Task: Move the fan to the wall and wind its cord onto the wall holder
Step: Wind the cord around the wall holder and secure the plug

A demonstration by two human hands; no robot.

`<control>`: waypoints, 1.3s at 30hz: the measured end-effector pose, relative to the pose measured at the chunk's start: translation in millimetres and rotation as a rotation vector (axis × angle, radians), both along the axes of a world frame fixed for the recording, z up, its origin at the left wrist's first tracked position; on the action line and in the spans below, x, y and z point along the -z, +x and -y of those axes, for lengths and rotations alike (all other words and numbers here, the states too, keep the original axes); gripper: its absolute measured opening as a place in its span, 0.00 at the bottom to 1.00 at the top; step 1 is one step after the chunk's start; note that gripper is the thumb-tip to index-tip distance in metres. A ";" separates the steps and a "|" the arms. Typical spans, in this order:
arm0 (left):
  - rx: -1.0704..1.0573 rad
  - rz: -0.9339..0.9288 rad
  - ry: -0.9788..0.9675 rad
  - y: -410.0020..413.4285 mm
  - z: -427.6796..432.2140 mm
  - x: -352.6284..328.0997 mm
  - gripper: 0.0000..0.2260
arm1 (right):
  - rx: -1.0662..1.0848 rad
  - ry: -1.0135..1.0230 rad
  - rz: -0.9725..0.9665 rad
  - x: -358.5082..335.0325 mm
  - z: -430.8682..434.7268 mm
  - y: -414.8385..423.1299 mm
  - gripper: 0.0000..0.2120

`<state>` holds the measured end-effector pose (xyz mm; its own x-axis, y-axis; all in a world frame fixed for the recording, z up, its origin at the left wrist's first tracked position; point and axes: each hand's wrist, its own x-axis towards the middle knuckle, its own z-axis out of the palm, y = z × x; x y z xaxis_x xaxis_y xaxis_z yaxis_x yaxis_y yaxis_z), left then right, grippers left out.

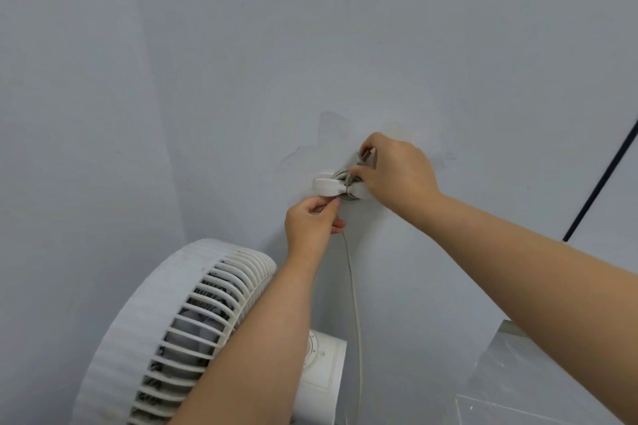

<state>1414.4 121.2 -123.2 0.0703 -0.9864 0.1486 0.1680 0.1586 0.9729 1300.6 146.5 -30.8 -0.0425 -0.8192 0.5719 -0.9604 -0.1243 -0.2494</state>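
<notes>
At frame centre, the cord [354,290] is pinched in the closed left hand [312,226] below the wall holder [329,186]. The plug end [366,156] is gripped by the right hand [397,171], whose fingers are closed. Winding seems nearly finished; the plug likely needs tucking in next.

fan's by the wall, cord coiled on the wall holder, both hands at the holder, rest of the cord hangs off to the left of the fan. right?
Not quite. In the head view the cord hangs down from the wall holder to the right of the fan, not the left. The rest stands: the fan is by the wall, cord is coiled on the holder, and the left hand and right hand are both at it.
</notes>
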 end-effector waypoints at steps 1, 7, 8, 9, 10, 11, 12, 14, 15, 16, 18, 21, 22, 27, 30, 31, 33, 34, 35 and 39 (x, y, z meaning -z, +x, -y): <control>-0.007 0.003 0.001 0.6 -0.3 -0.1 0.05 | -0.003 0.018 0.043 0.2 -1.6 0.8 0.15; 0.003 -0.014 -0.008 6.8 -4.7 -3.9 0.12 | 0.029 -0.025 0.053 26.7 -25.2 -20.0 0.10; 0.008 -0.018 -0.005 8.0 -5.0 -4.4 0.13 | 0.066 0.050 -0.008 35.1 -26.2 -24.3 0.13; 0.016 -0.019 -0.004 9.2 -5.4 -4.7 0.13 | 0.083 0.186 -0.027 42.8 -26.1 -27.1 0.15; 0.025 -0.017 -0.003 10.3 -5.7 -5.3 0.13 | 0.074 0.374 0.030 49.9 -24.3 -27.9 0.15; 0.034 -0.016 0.000 11.0 -6.3 -6.0 0.12 | 0.037 0.575 0.140 56.4 -22.0 -27.7 0.13; 0.046 -0.019 0.005 11.4 -6.5 -6.5 0.12 | -0.008 0.743 0.270 61.4 -19.6 -26.7 0.09; 0.078 -0.043 0.027 12.4 -7.5 -7.7 0.11 | -0.089 0.908 0.530 65.7 -15.2 -24.4 0.09; 0.097 -0.060 0.039 13.3 -7.8 -8.2 0.10 | -0.133 0.935 0.653 66.9 -12.9 -23.5 0.11; 0.116 -0.073 0.048 14.4 -8.1 -8.7 0.10 | -0.177 0.950 0.753 67.8 -10.8 -23.0 0.11; 0.153 -0.083 0.057 17.4 -8.5 -9.8 0.10 | -0.237 0.984 0.863 67.7 -6.9 -24.1 0.08; 0.214 -0.101 0.070 20.8 -9.4 -10.9 0.10 | -0.258 0.984 0.876 69.5 -5.6 -28.7 0.07; 0.228 -0.107 0.076 21.1 -9.3 -11.2 0.10 | -0.253 0.960 0.874 69.7 -6.1 -29.8 0.07; 0.226 -0.137 0.107 20.2 -9.3 -12.6 0.09 | -0.217 0.810 0.748 68.2 -11.1 -25.7 0.08; 0.208 -0.141 0.110 17.6 -9.8 -11.5 0.09 | -0.119 0.689 0.665 68.9 -11.9 -21.1 0.09; 0.202 -0.140 0.114 16.7 -10.0 -11.2 0.09 | -0.081 0.639 0.623 70.5 -11.8 -19.4 0.09; 0.192 -0.141 0.120 14.8 -10.3 -11.3 0.10 | 0.003 0.510 0.494 74.4 -11.9 -17.4 0.06; 0.189 -0.143 0.120 13.7 -10.4 -11.2 0.10 | 0.046 0.445 0.419 76.2 -13.2 -16.8 0.04; 0.185 -0.142 0.117 13.2 -10.6 -11.3 0.10 | 0.090 0.385 0.356 77.8 -15.5 -15.9 0.04; 0.171 -0.134 0.099 11.9 -11.3 -11.6 0.10 | 0.106 0.212 0.323 83.6 -25.8 -13.2 0.25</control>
<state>1426.4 132.5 -111.7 -0.0861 -0.9950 0.0515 0.3130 0.0221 0.9495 1287.4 172.2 -114.4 -0.2832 -0.8991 0.3338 -0.8332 0.0583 -0.5499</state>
